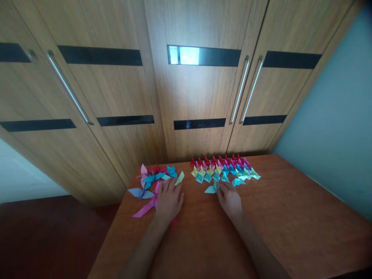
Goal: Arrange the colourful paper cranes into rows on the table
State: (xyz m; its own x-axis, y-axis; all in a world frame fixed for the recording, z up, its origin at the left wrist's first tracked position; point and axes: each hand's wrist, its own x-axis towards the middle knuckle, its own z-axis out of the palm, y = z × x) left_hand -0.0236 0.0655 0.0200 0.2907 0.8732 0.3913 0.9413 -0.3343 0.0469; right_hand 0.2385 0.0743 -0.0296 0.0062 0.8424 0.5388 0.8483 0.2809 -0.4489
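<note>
My right hand [230, 199] pinches a light teal paper crane [211, 189] just in front of the rows of folded cranes; its fingers hide part of the body. My left hand [169, 200] lies over a loose group of paper cranes, fingers stretched forward and thumb apart. A pale green crane [179, 178] shows at its fingertips. Left of that hand are a magenta crane [144, 209], a lavender crane [141, 193] and a blue crane [152, 179]. A pink crane [143, 172] and another blue crane [171, 171] sit farther back. Some cranes are partly covered by my hand.
Several rows of cranes stand close together near the table's back edge, with red cranes [213, 160] behind and yellow cranes [217, 170] nearer. The brown wooden table [290, 217] meets a wooden wardrobe [197, 93] with metal handles. A pale wall [334, 128] rises on the right.
</note>
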